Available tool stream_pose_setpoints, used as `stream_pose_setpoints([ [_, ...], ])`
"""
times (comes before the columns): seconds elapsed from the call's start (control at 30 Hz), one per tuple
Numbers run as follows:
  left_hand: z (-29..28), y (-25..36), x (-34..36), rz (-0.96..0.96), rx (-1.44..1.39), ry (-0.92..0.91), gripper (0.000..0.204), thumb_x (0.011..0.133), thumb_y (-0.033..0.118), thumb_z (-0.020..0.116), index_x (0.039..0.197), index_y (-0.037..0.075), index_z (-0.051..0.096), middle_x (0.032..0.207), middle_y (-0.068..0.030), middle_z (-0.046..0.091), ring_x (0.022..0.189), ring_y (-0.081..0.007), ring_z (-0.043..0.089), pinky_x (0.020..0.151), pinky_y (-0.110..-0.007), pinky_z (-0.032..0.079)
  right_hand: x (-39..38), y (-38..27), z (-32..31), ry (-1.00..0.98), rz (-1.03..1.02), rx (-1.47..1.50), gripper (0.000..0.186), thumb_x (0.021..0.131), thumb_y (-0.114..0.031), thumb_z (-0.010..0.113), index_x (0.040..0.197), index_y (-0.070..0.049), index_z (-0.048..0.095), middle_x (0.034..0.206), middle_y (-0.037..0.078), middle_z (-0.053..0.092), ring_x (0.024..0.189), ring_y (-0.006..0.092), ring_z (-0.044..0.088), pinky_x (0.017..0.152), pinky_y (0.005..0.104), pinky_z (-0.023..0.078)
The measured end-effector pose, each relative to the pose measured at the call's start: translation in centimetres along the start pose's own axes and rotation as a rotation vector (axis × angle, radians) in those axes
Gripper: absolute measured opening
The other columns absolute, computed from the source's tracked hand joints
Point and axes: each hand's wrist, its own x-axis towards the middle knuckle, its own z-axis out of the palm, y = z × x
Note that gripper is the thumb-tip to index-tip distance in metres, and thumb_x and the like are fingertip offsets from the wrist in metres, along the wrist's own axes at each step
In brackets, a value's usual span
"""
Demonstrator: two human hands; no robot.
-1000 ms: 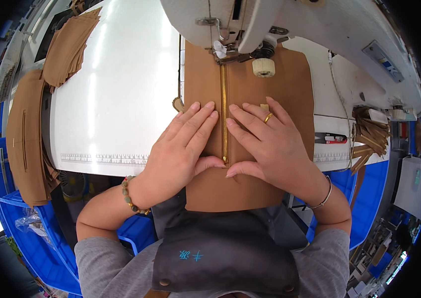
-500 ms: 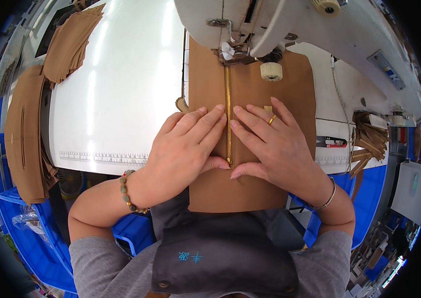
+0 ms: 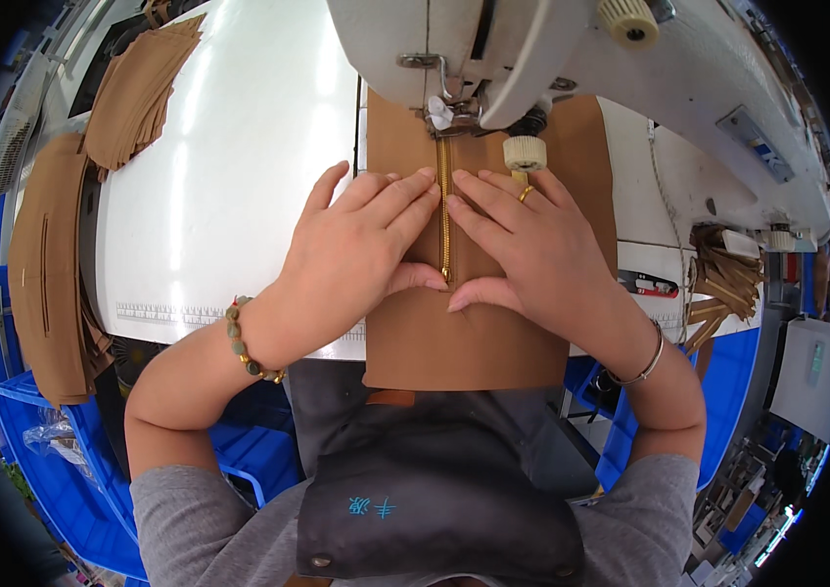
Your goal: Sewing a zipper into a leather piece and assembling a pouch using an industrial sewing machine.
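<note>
A brown panel (image 3: 474, 342) of leather-like material lies under the head of a white sewing machine (image 3: 562, 59). Down its middle runs a gold zipper (image 3: 445, 215), with the slider at the near end. Flat on the panel to the left of the zipper rests my left hand (image 3: 361, 235), fingers stretched out and thumb near the slider. My right hand (image 3: 528, 235) lies mirrored on the right side, fingers spread. The far end of the zipper passes under the presser foot (image 3: 451, 119); the needle itself I cannot make out.
Stacked brown pieces (image 3: 141, 93) lie at the far left, and slotted brown panels (image 3: 48, 264) hang over the table's left edge. On the right are red-and-black thread snips (image 3: 650, 284) and a bundle of brown strips (image 3: 723, 279). Blue bins (image 3: 63, 470) stand below the table.
The panel has slid farther away under the machine, and both hands have moved forward with it. More of the apron shows below the panel's near edge.
</note>
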Motion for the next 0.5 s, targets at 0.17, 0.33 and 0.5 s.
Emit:
stream_pose_setpoints([
  [0.17,0.4,-1.0,1.1,-0.004,0.002,0.026,0.080,0.078,0.056,0.075,0.141,0.008,0.062,0.147,-0.0040,0.060,0.128,-0.0283,0.058,0.117,-0.053,0.038,1.0,1.1,0.1,-0.015,0.011,0.003,0.082,0.069,-0.058,0.081,0.128,-0.003,0.067,0.129,0.011,0.066,0.121,0.0279,0.062,0.115,0.0491,0.040],
  [0.33,0.6,-2.1,2.3,-0.020,-0.142,0.067,0.079,0.077,0.048,0.080,0.139,0.003,0.064,0.136,-0.0079,0.063,0.119,-0.0289,0.060,0.106,-0.042,0.049,1.7,2.0,0.7,0.058,0.017,0.007,0.078,0.074,-0.060,0.078,0.126,-0.003,0.069,0.123,0.012,0.069,0.120,0.0296,0.062,0.113,0.0468,0.042],
  [0.5,0.8,-2.4,2.6,-0.006,-0.170,0.117,0.077,0.076,0.044,0.082,0.138,0.000,0.065,0.133,-0.0092,0.064,0.113,-0.0288,0.061,0.098,-0.038,0.054,1.7,2.5,1.2,0.064,0.027,0.027,0.075,0.077,-0.061,0.076,0.123,-0.002,0.070,0.123,0.016,0.068,0.123,0.0340,0.060,0.114,0.0479,0.042],
])
